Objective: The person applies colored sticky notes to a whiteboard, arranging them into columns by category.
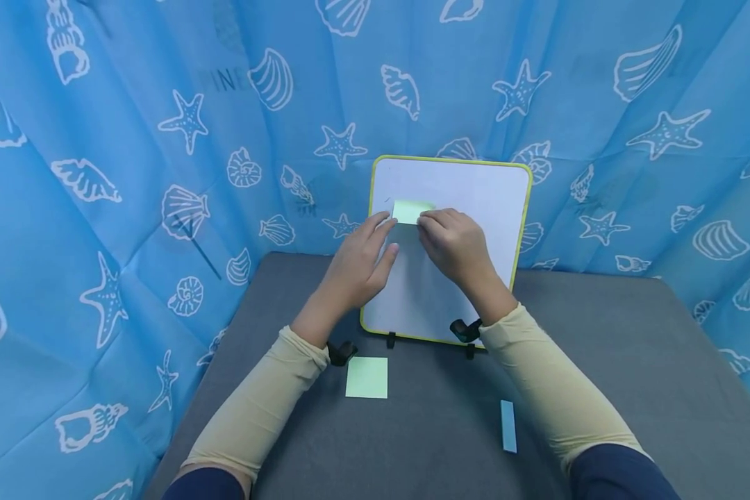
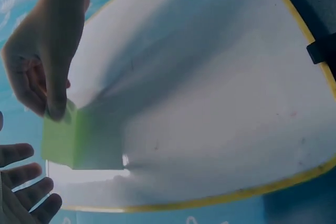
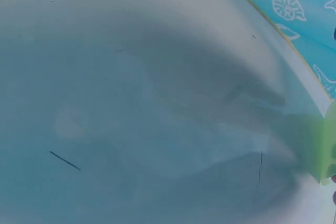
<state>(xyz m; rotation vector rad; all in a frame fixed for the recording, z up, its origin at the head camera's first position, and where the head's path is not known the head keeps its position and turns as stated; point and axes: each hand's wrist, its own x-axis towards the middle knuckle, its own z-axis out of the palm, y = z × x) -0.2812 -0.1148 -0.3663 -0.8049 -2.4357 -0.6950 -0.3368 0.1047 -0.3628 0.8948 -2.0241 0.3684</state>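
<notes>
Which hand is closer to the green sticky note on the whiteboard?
The right hand: it pinches the sticky note at its right edge. The left hand hovers open just beside the note's left edge.

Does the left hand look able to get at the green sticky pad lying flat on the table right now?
Probably yes. The left hand rests open against the whiteboard and grips nothing, and the green sticky pad lies uncovered just in front of the board's foot, beside the left forearm, with nothing between them.
</notes>
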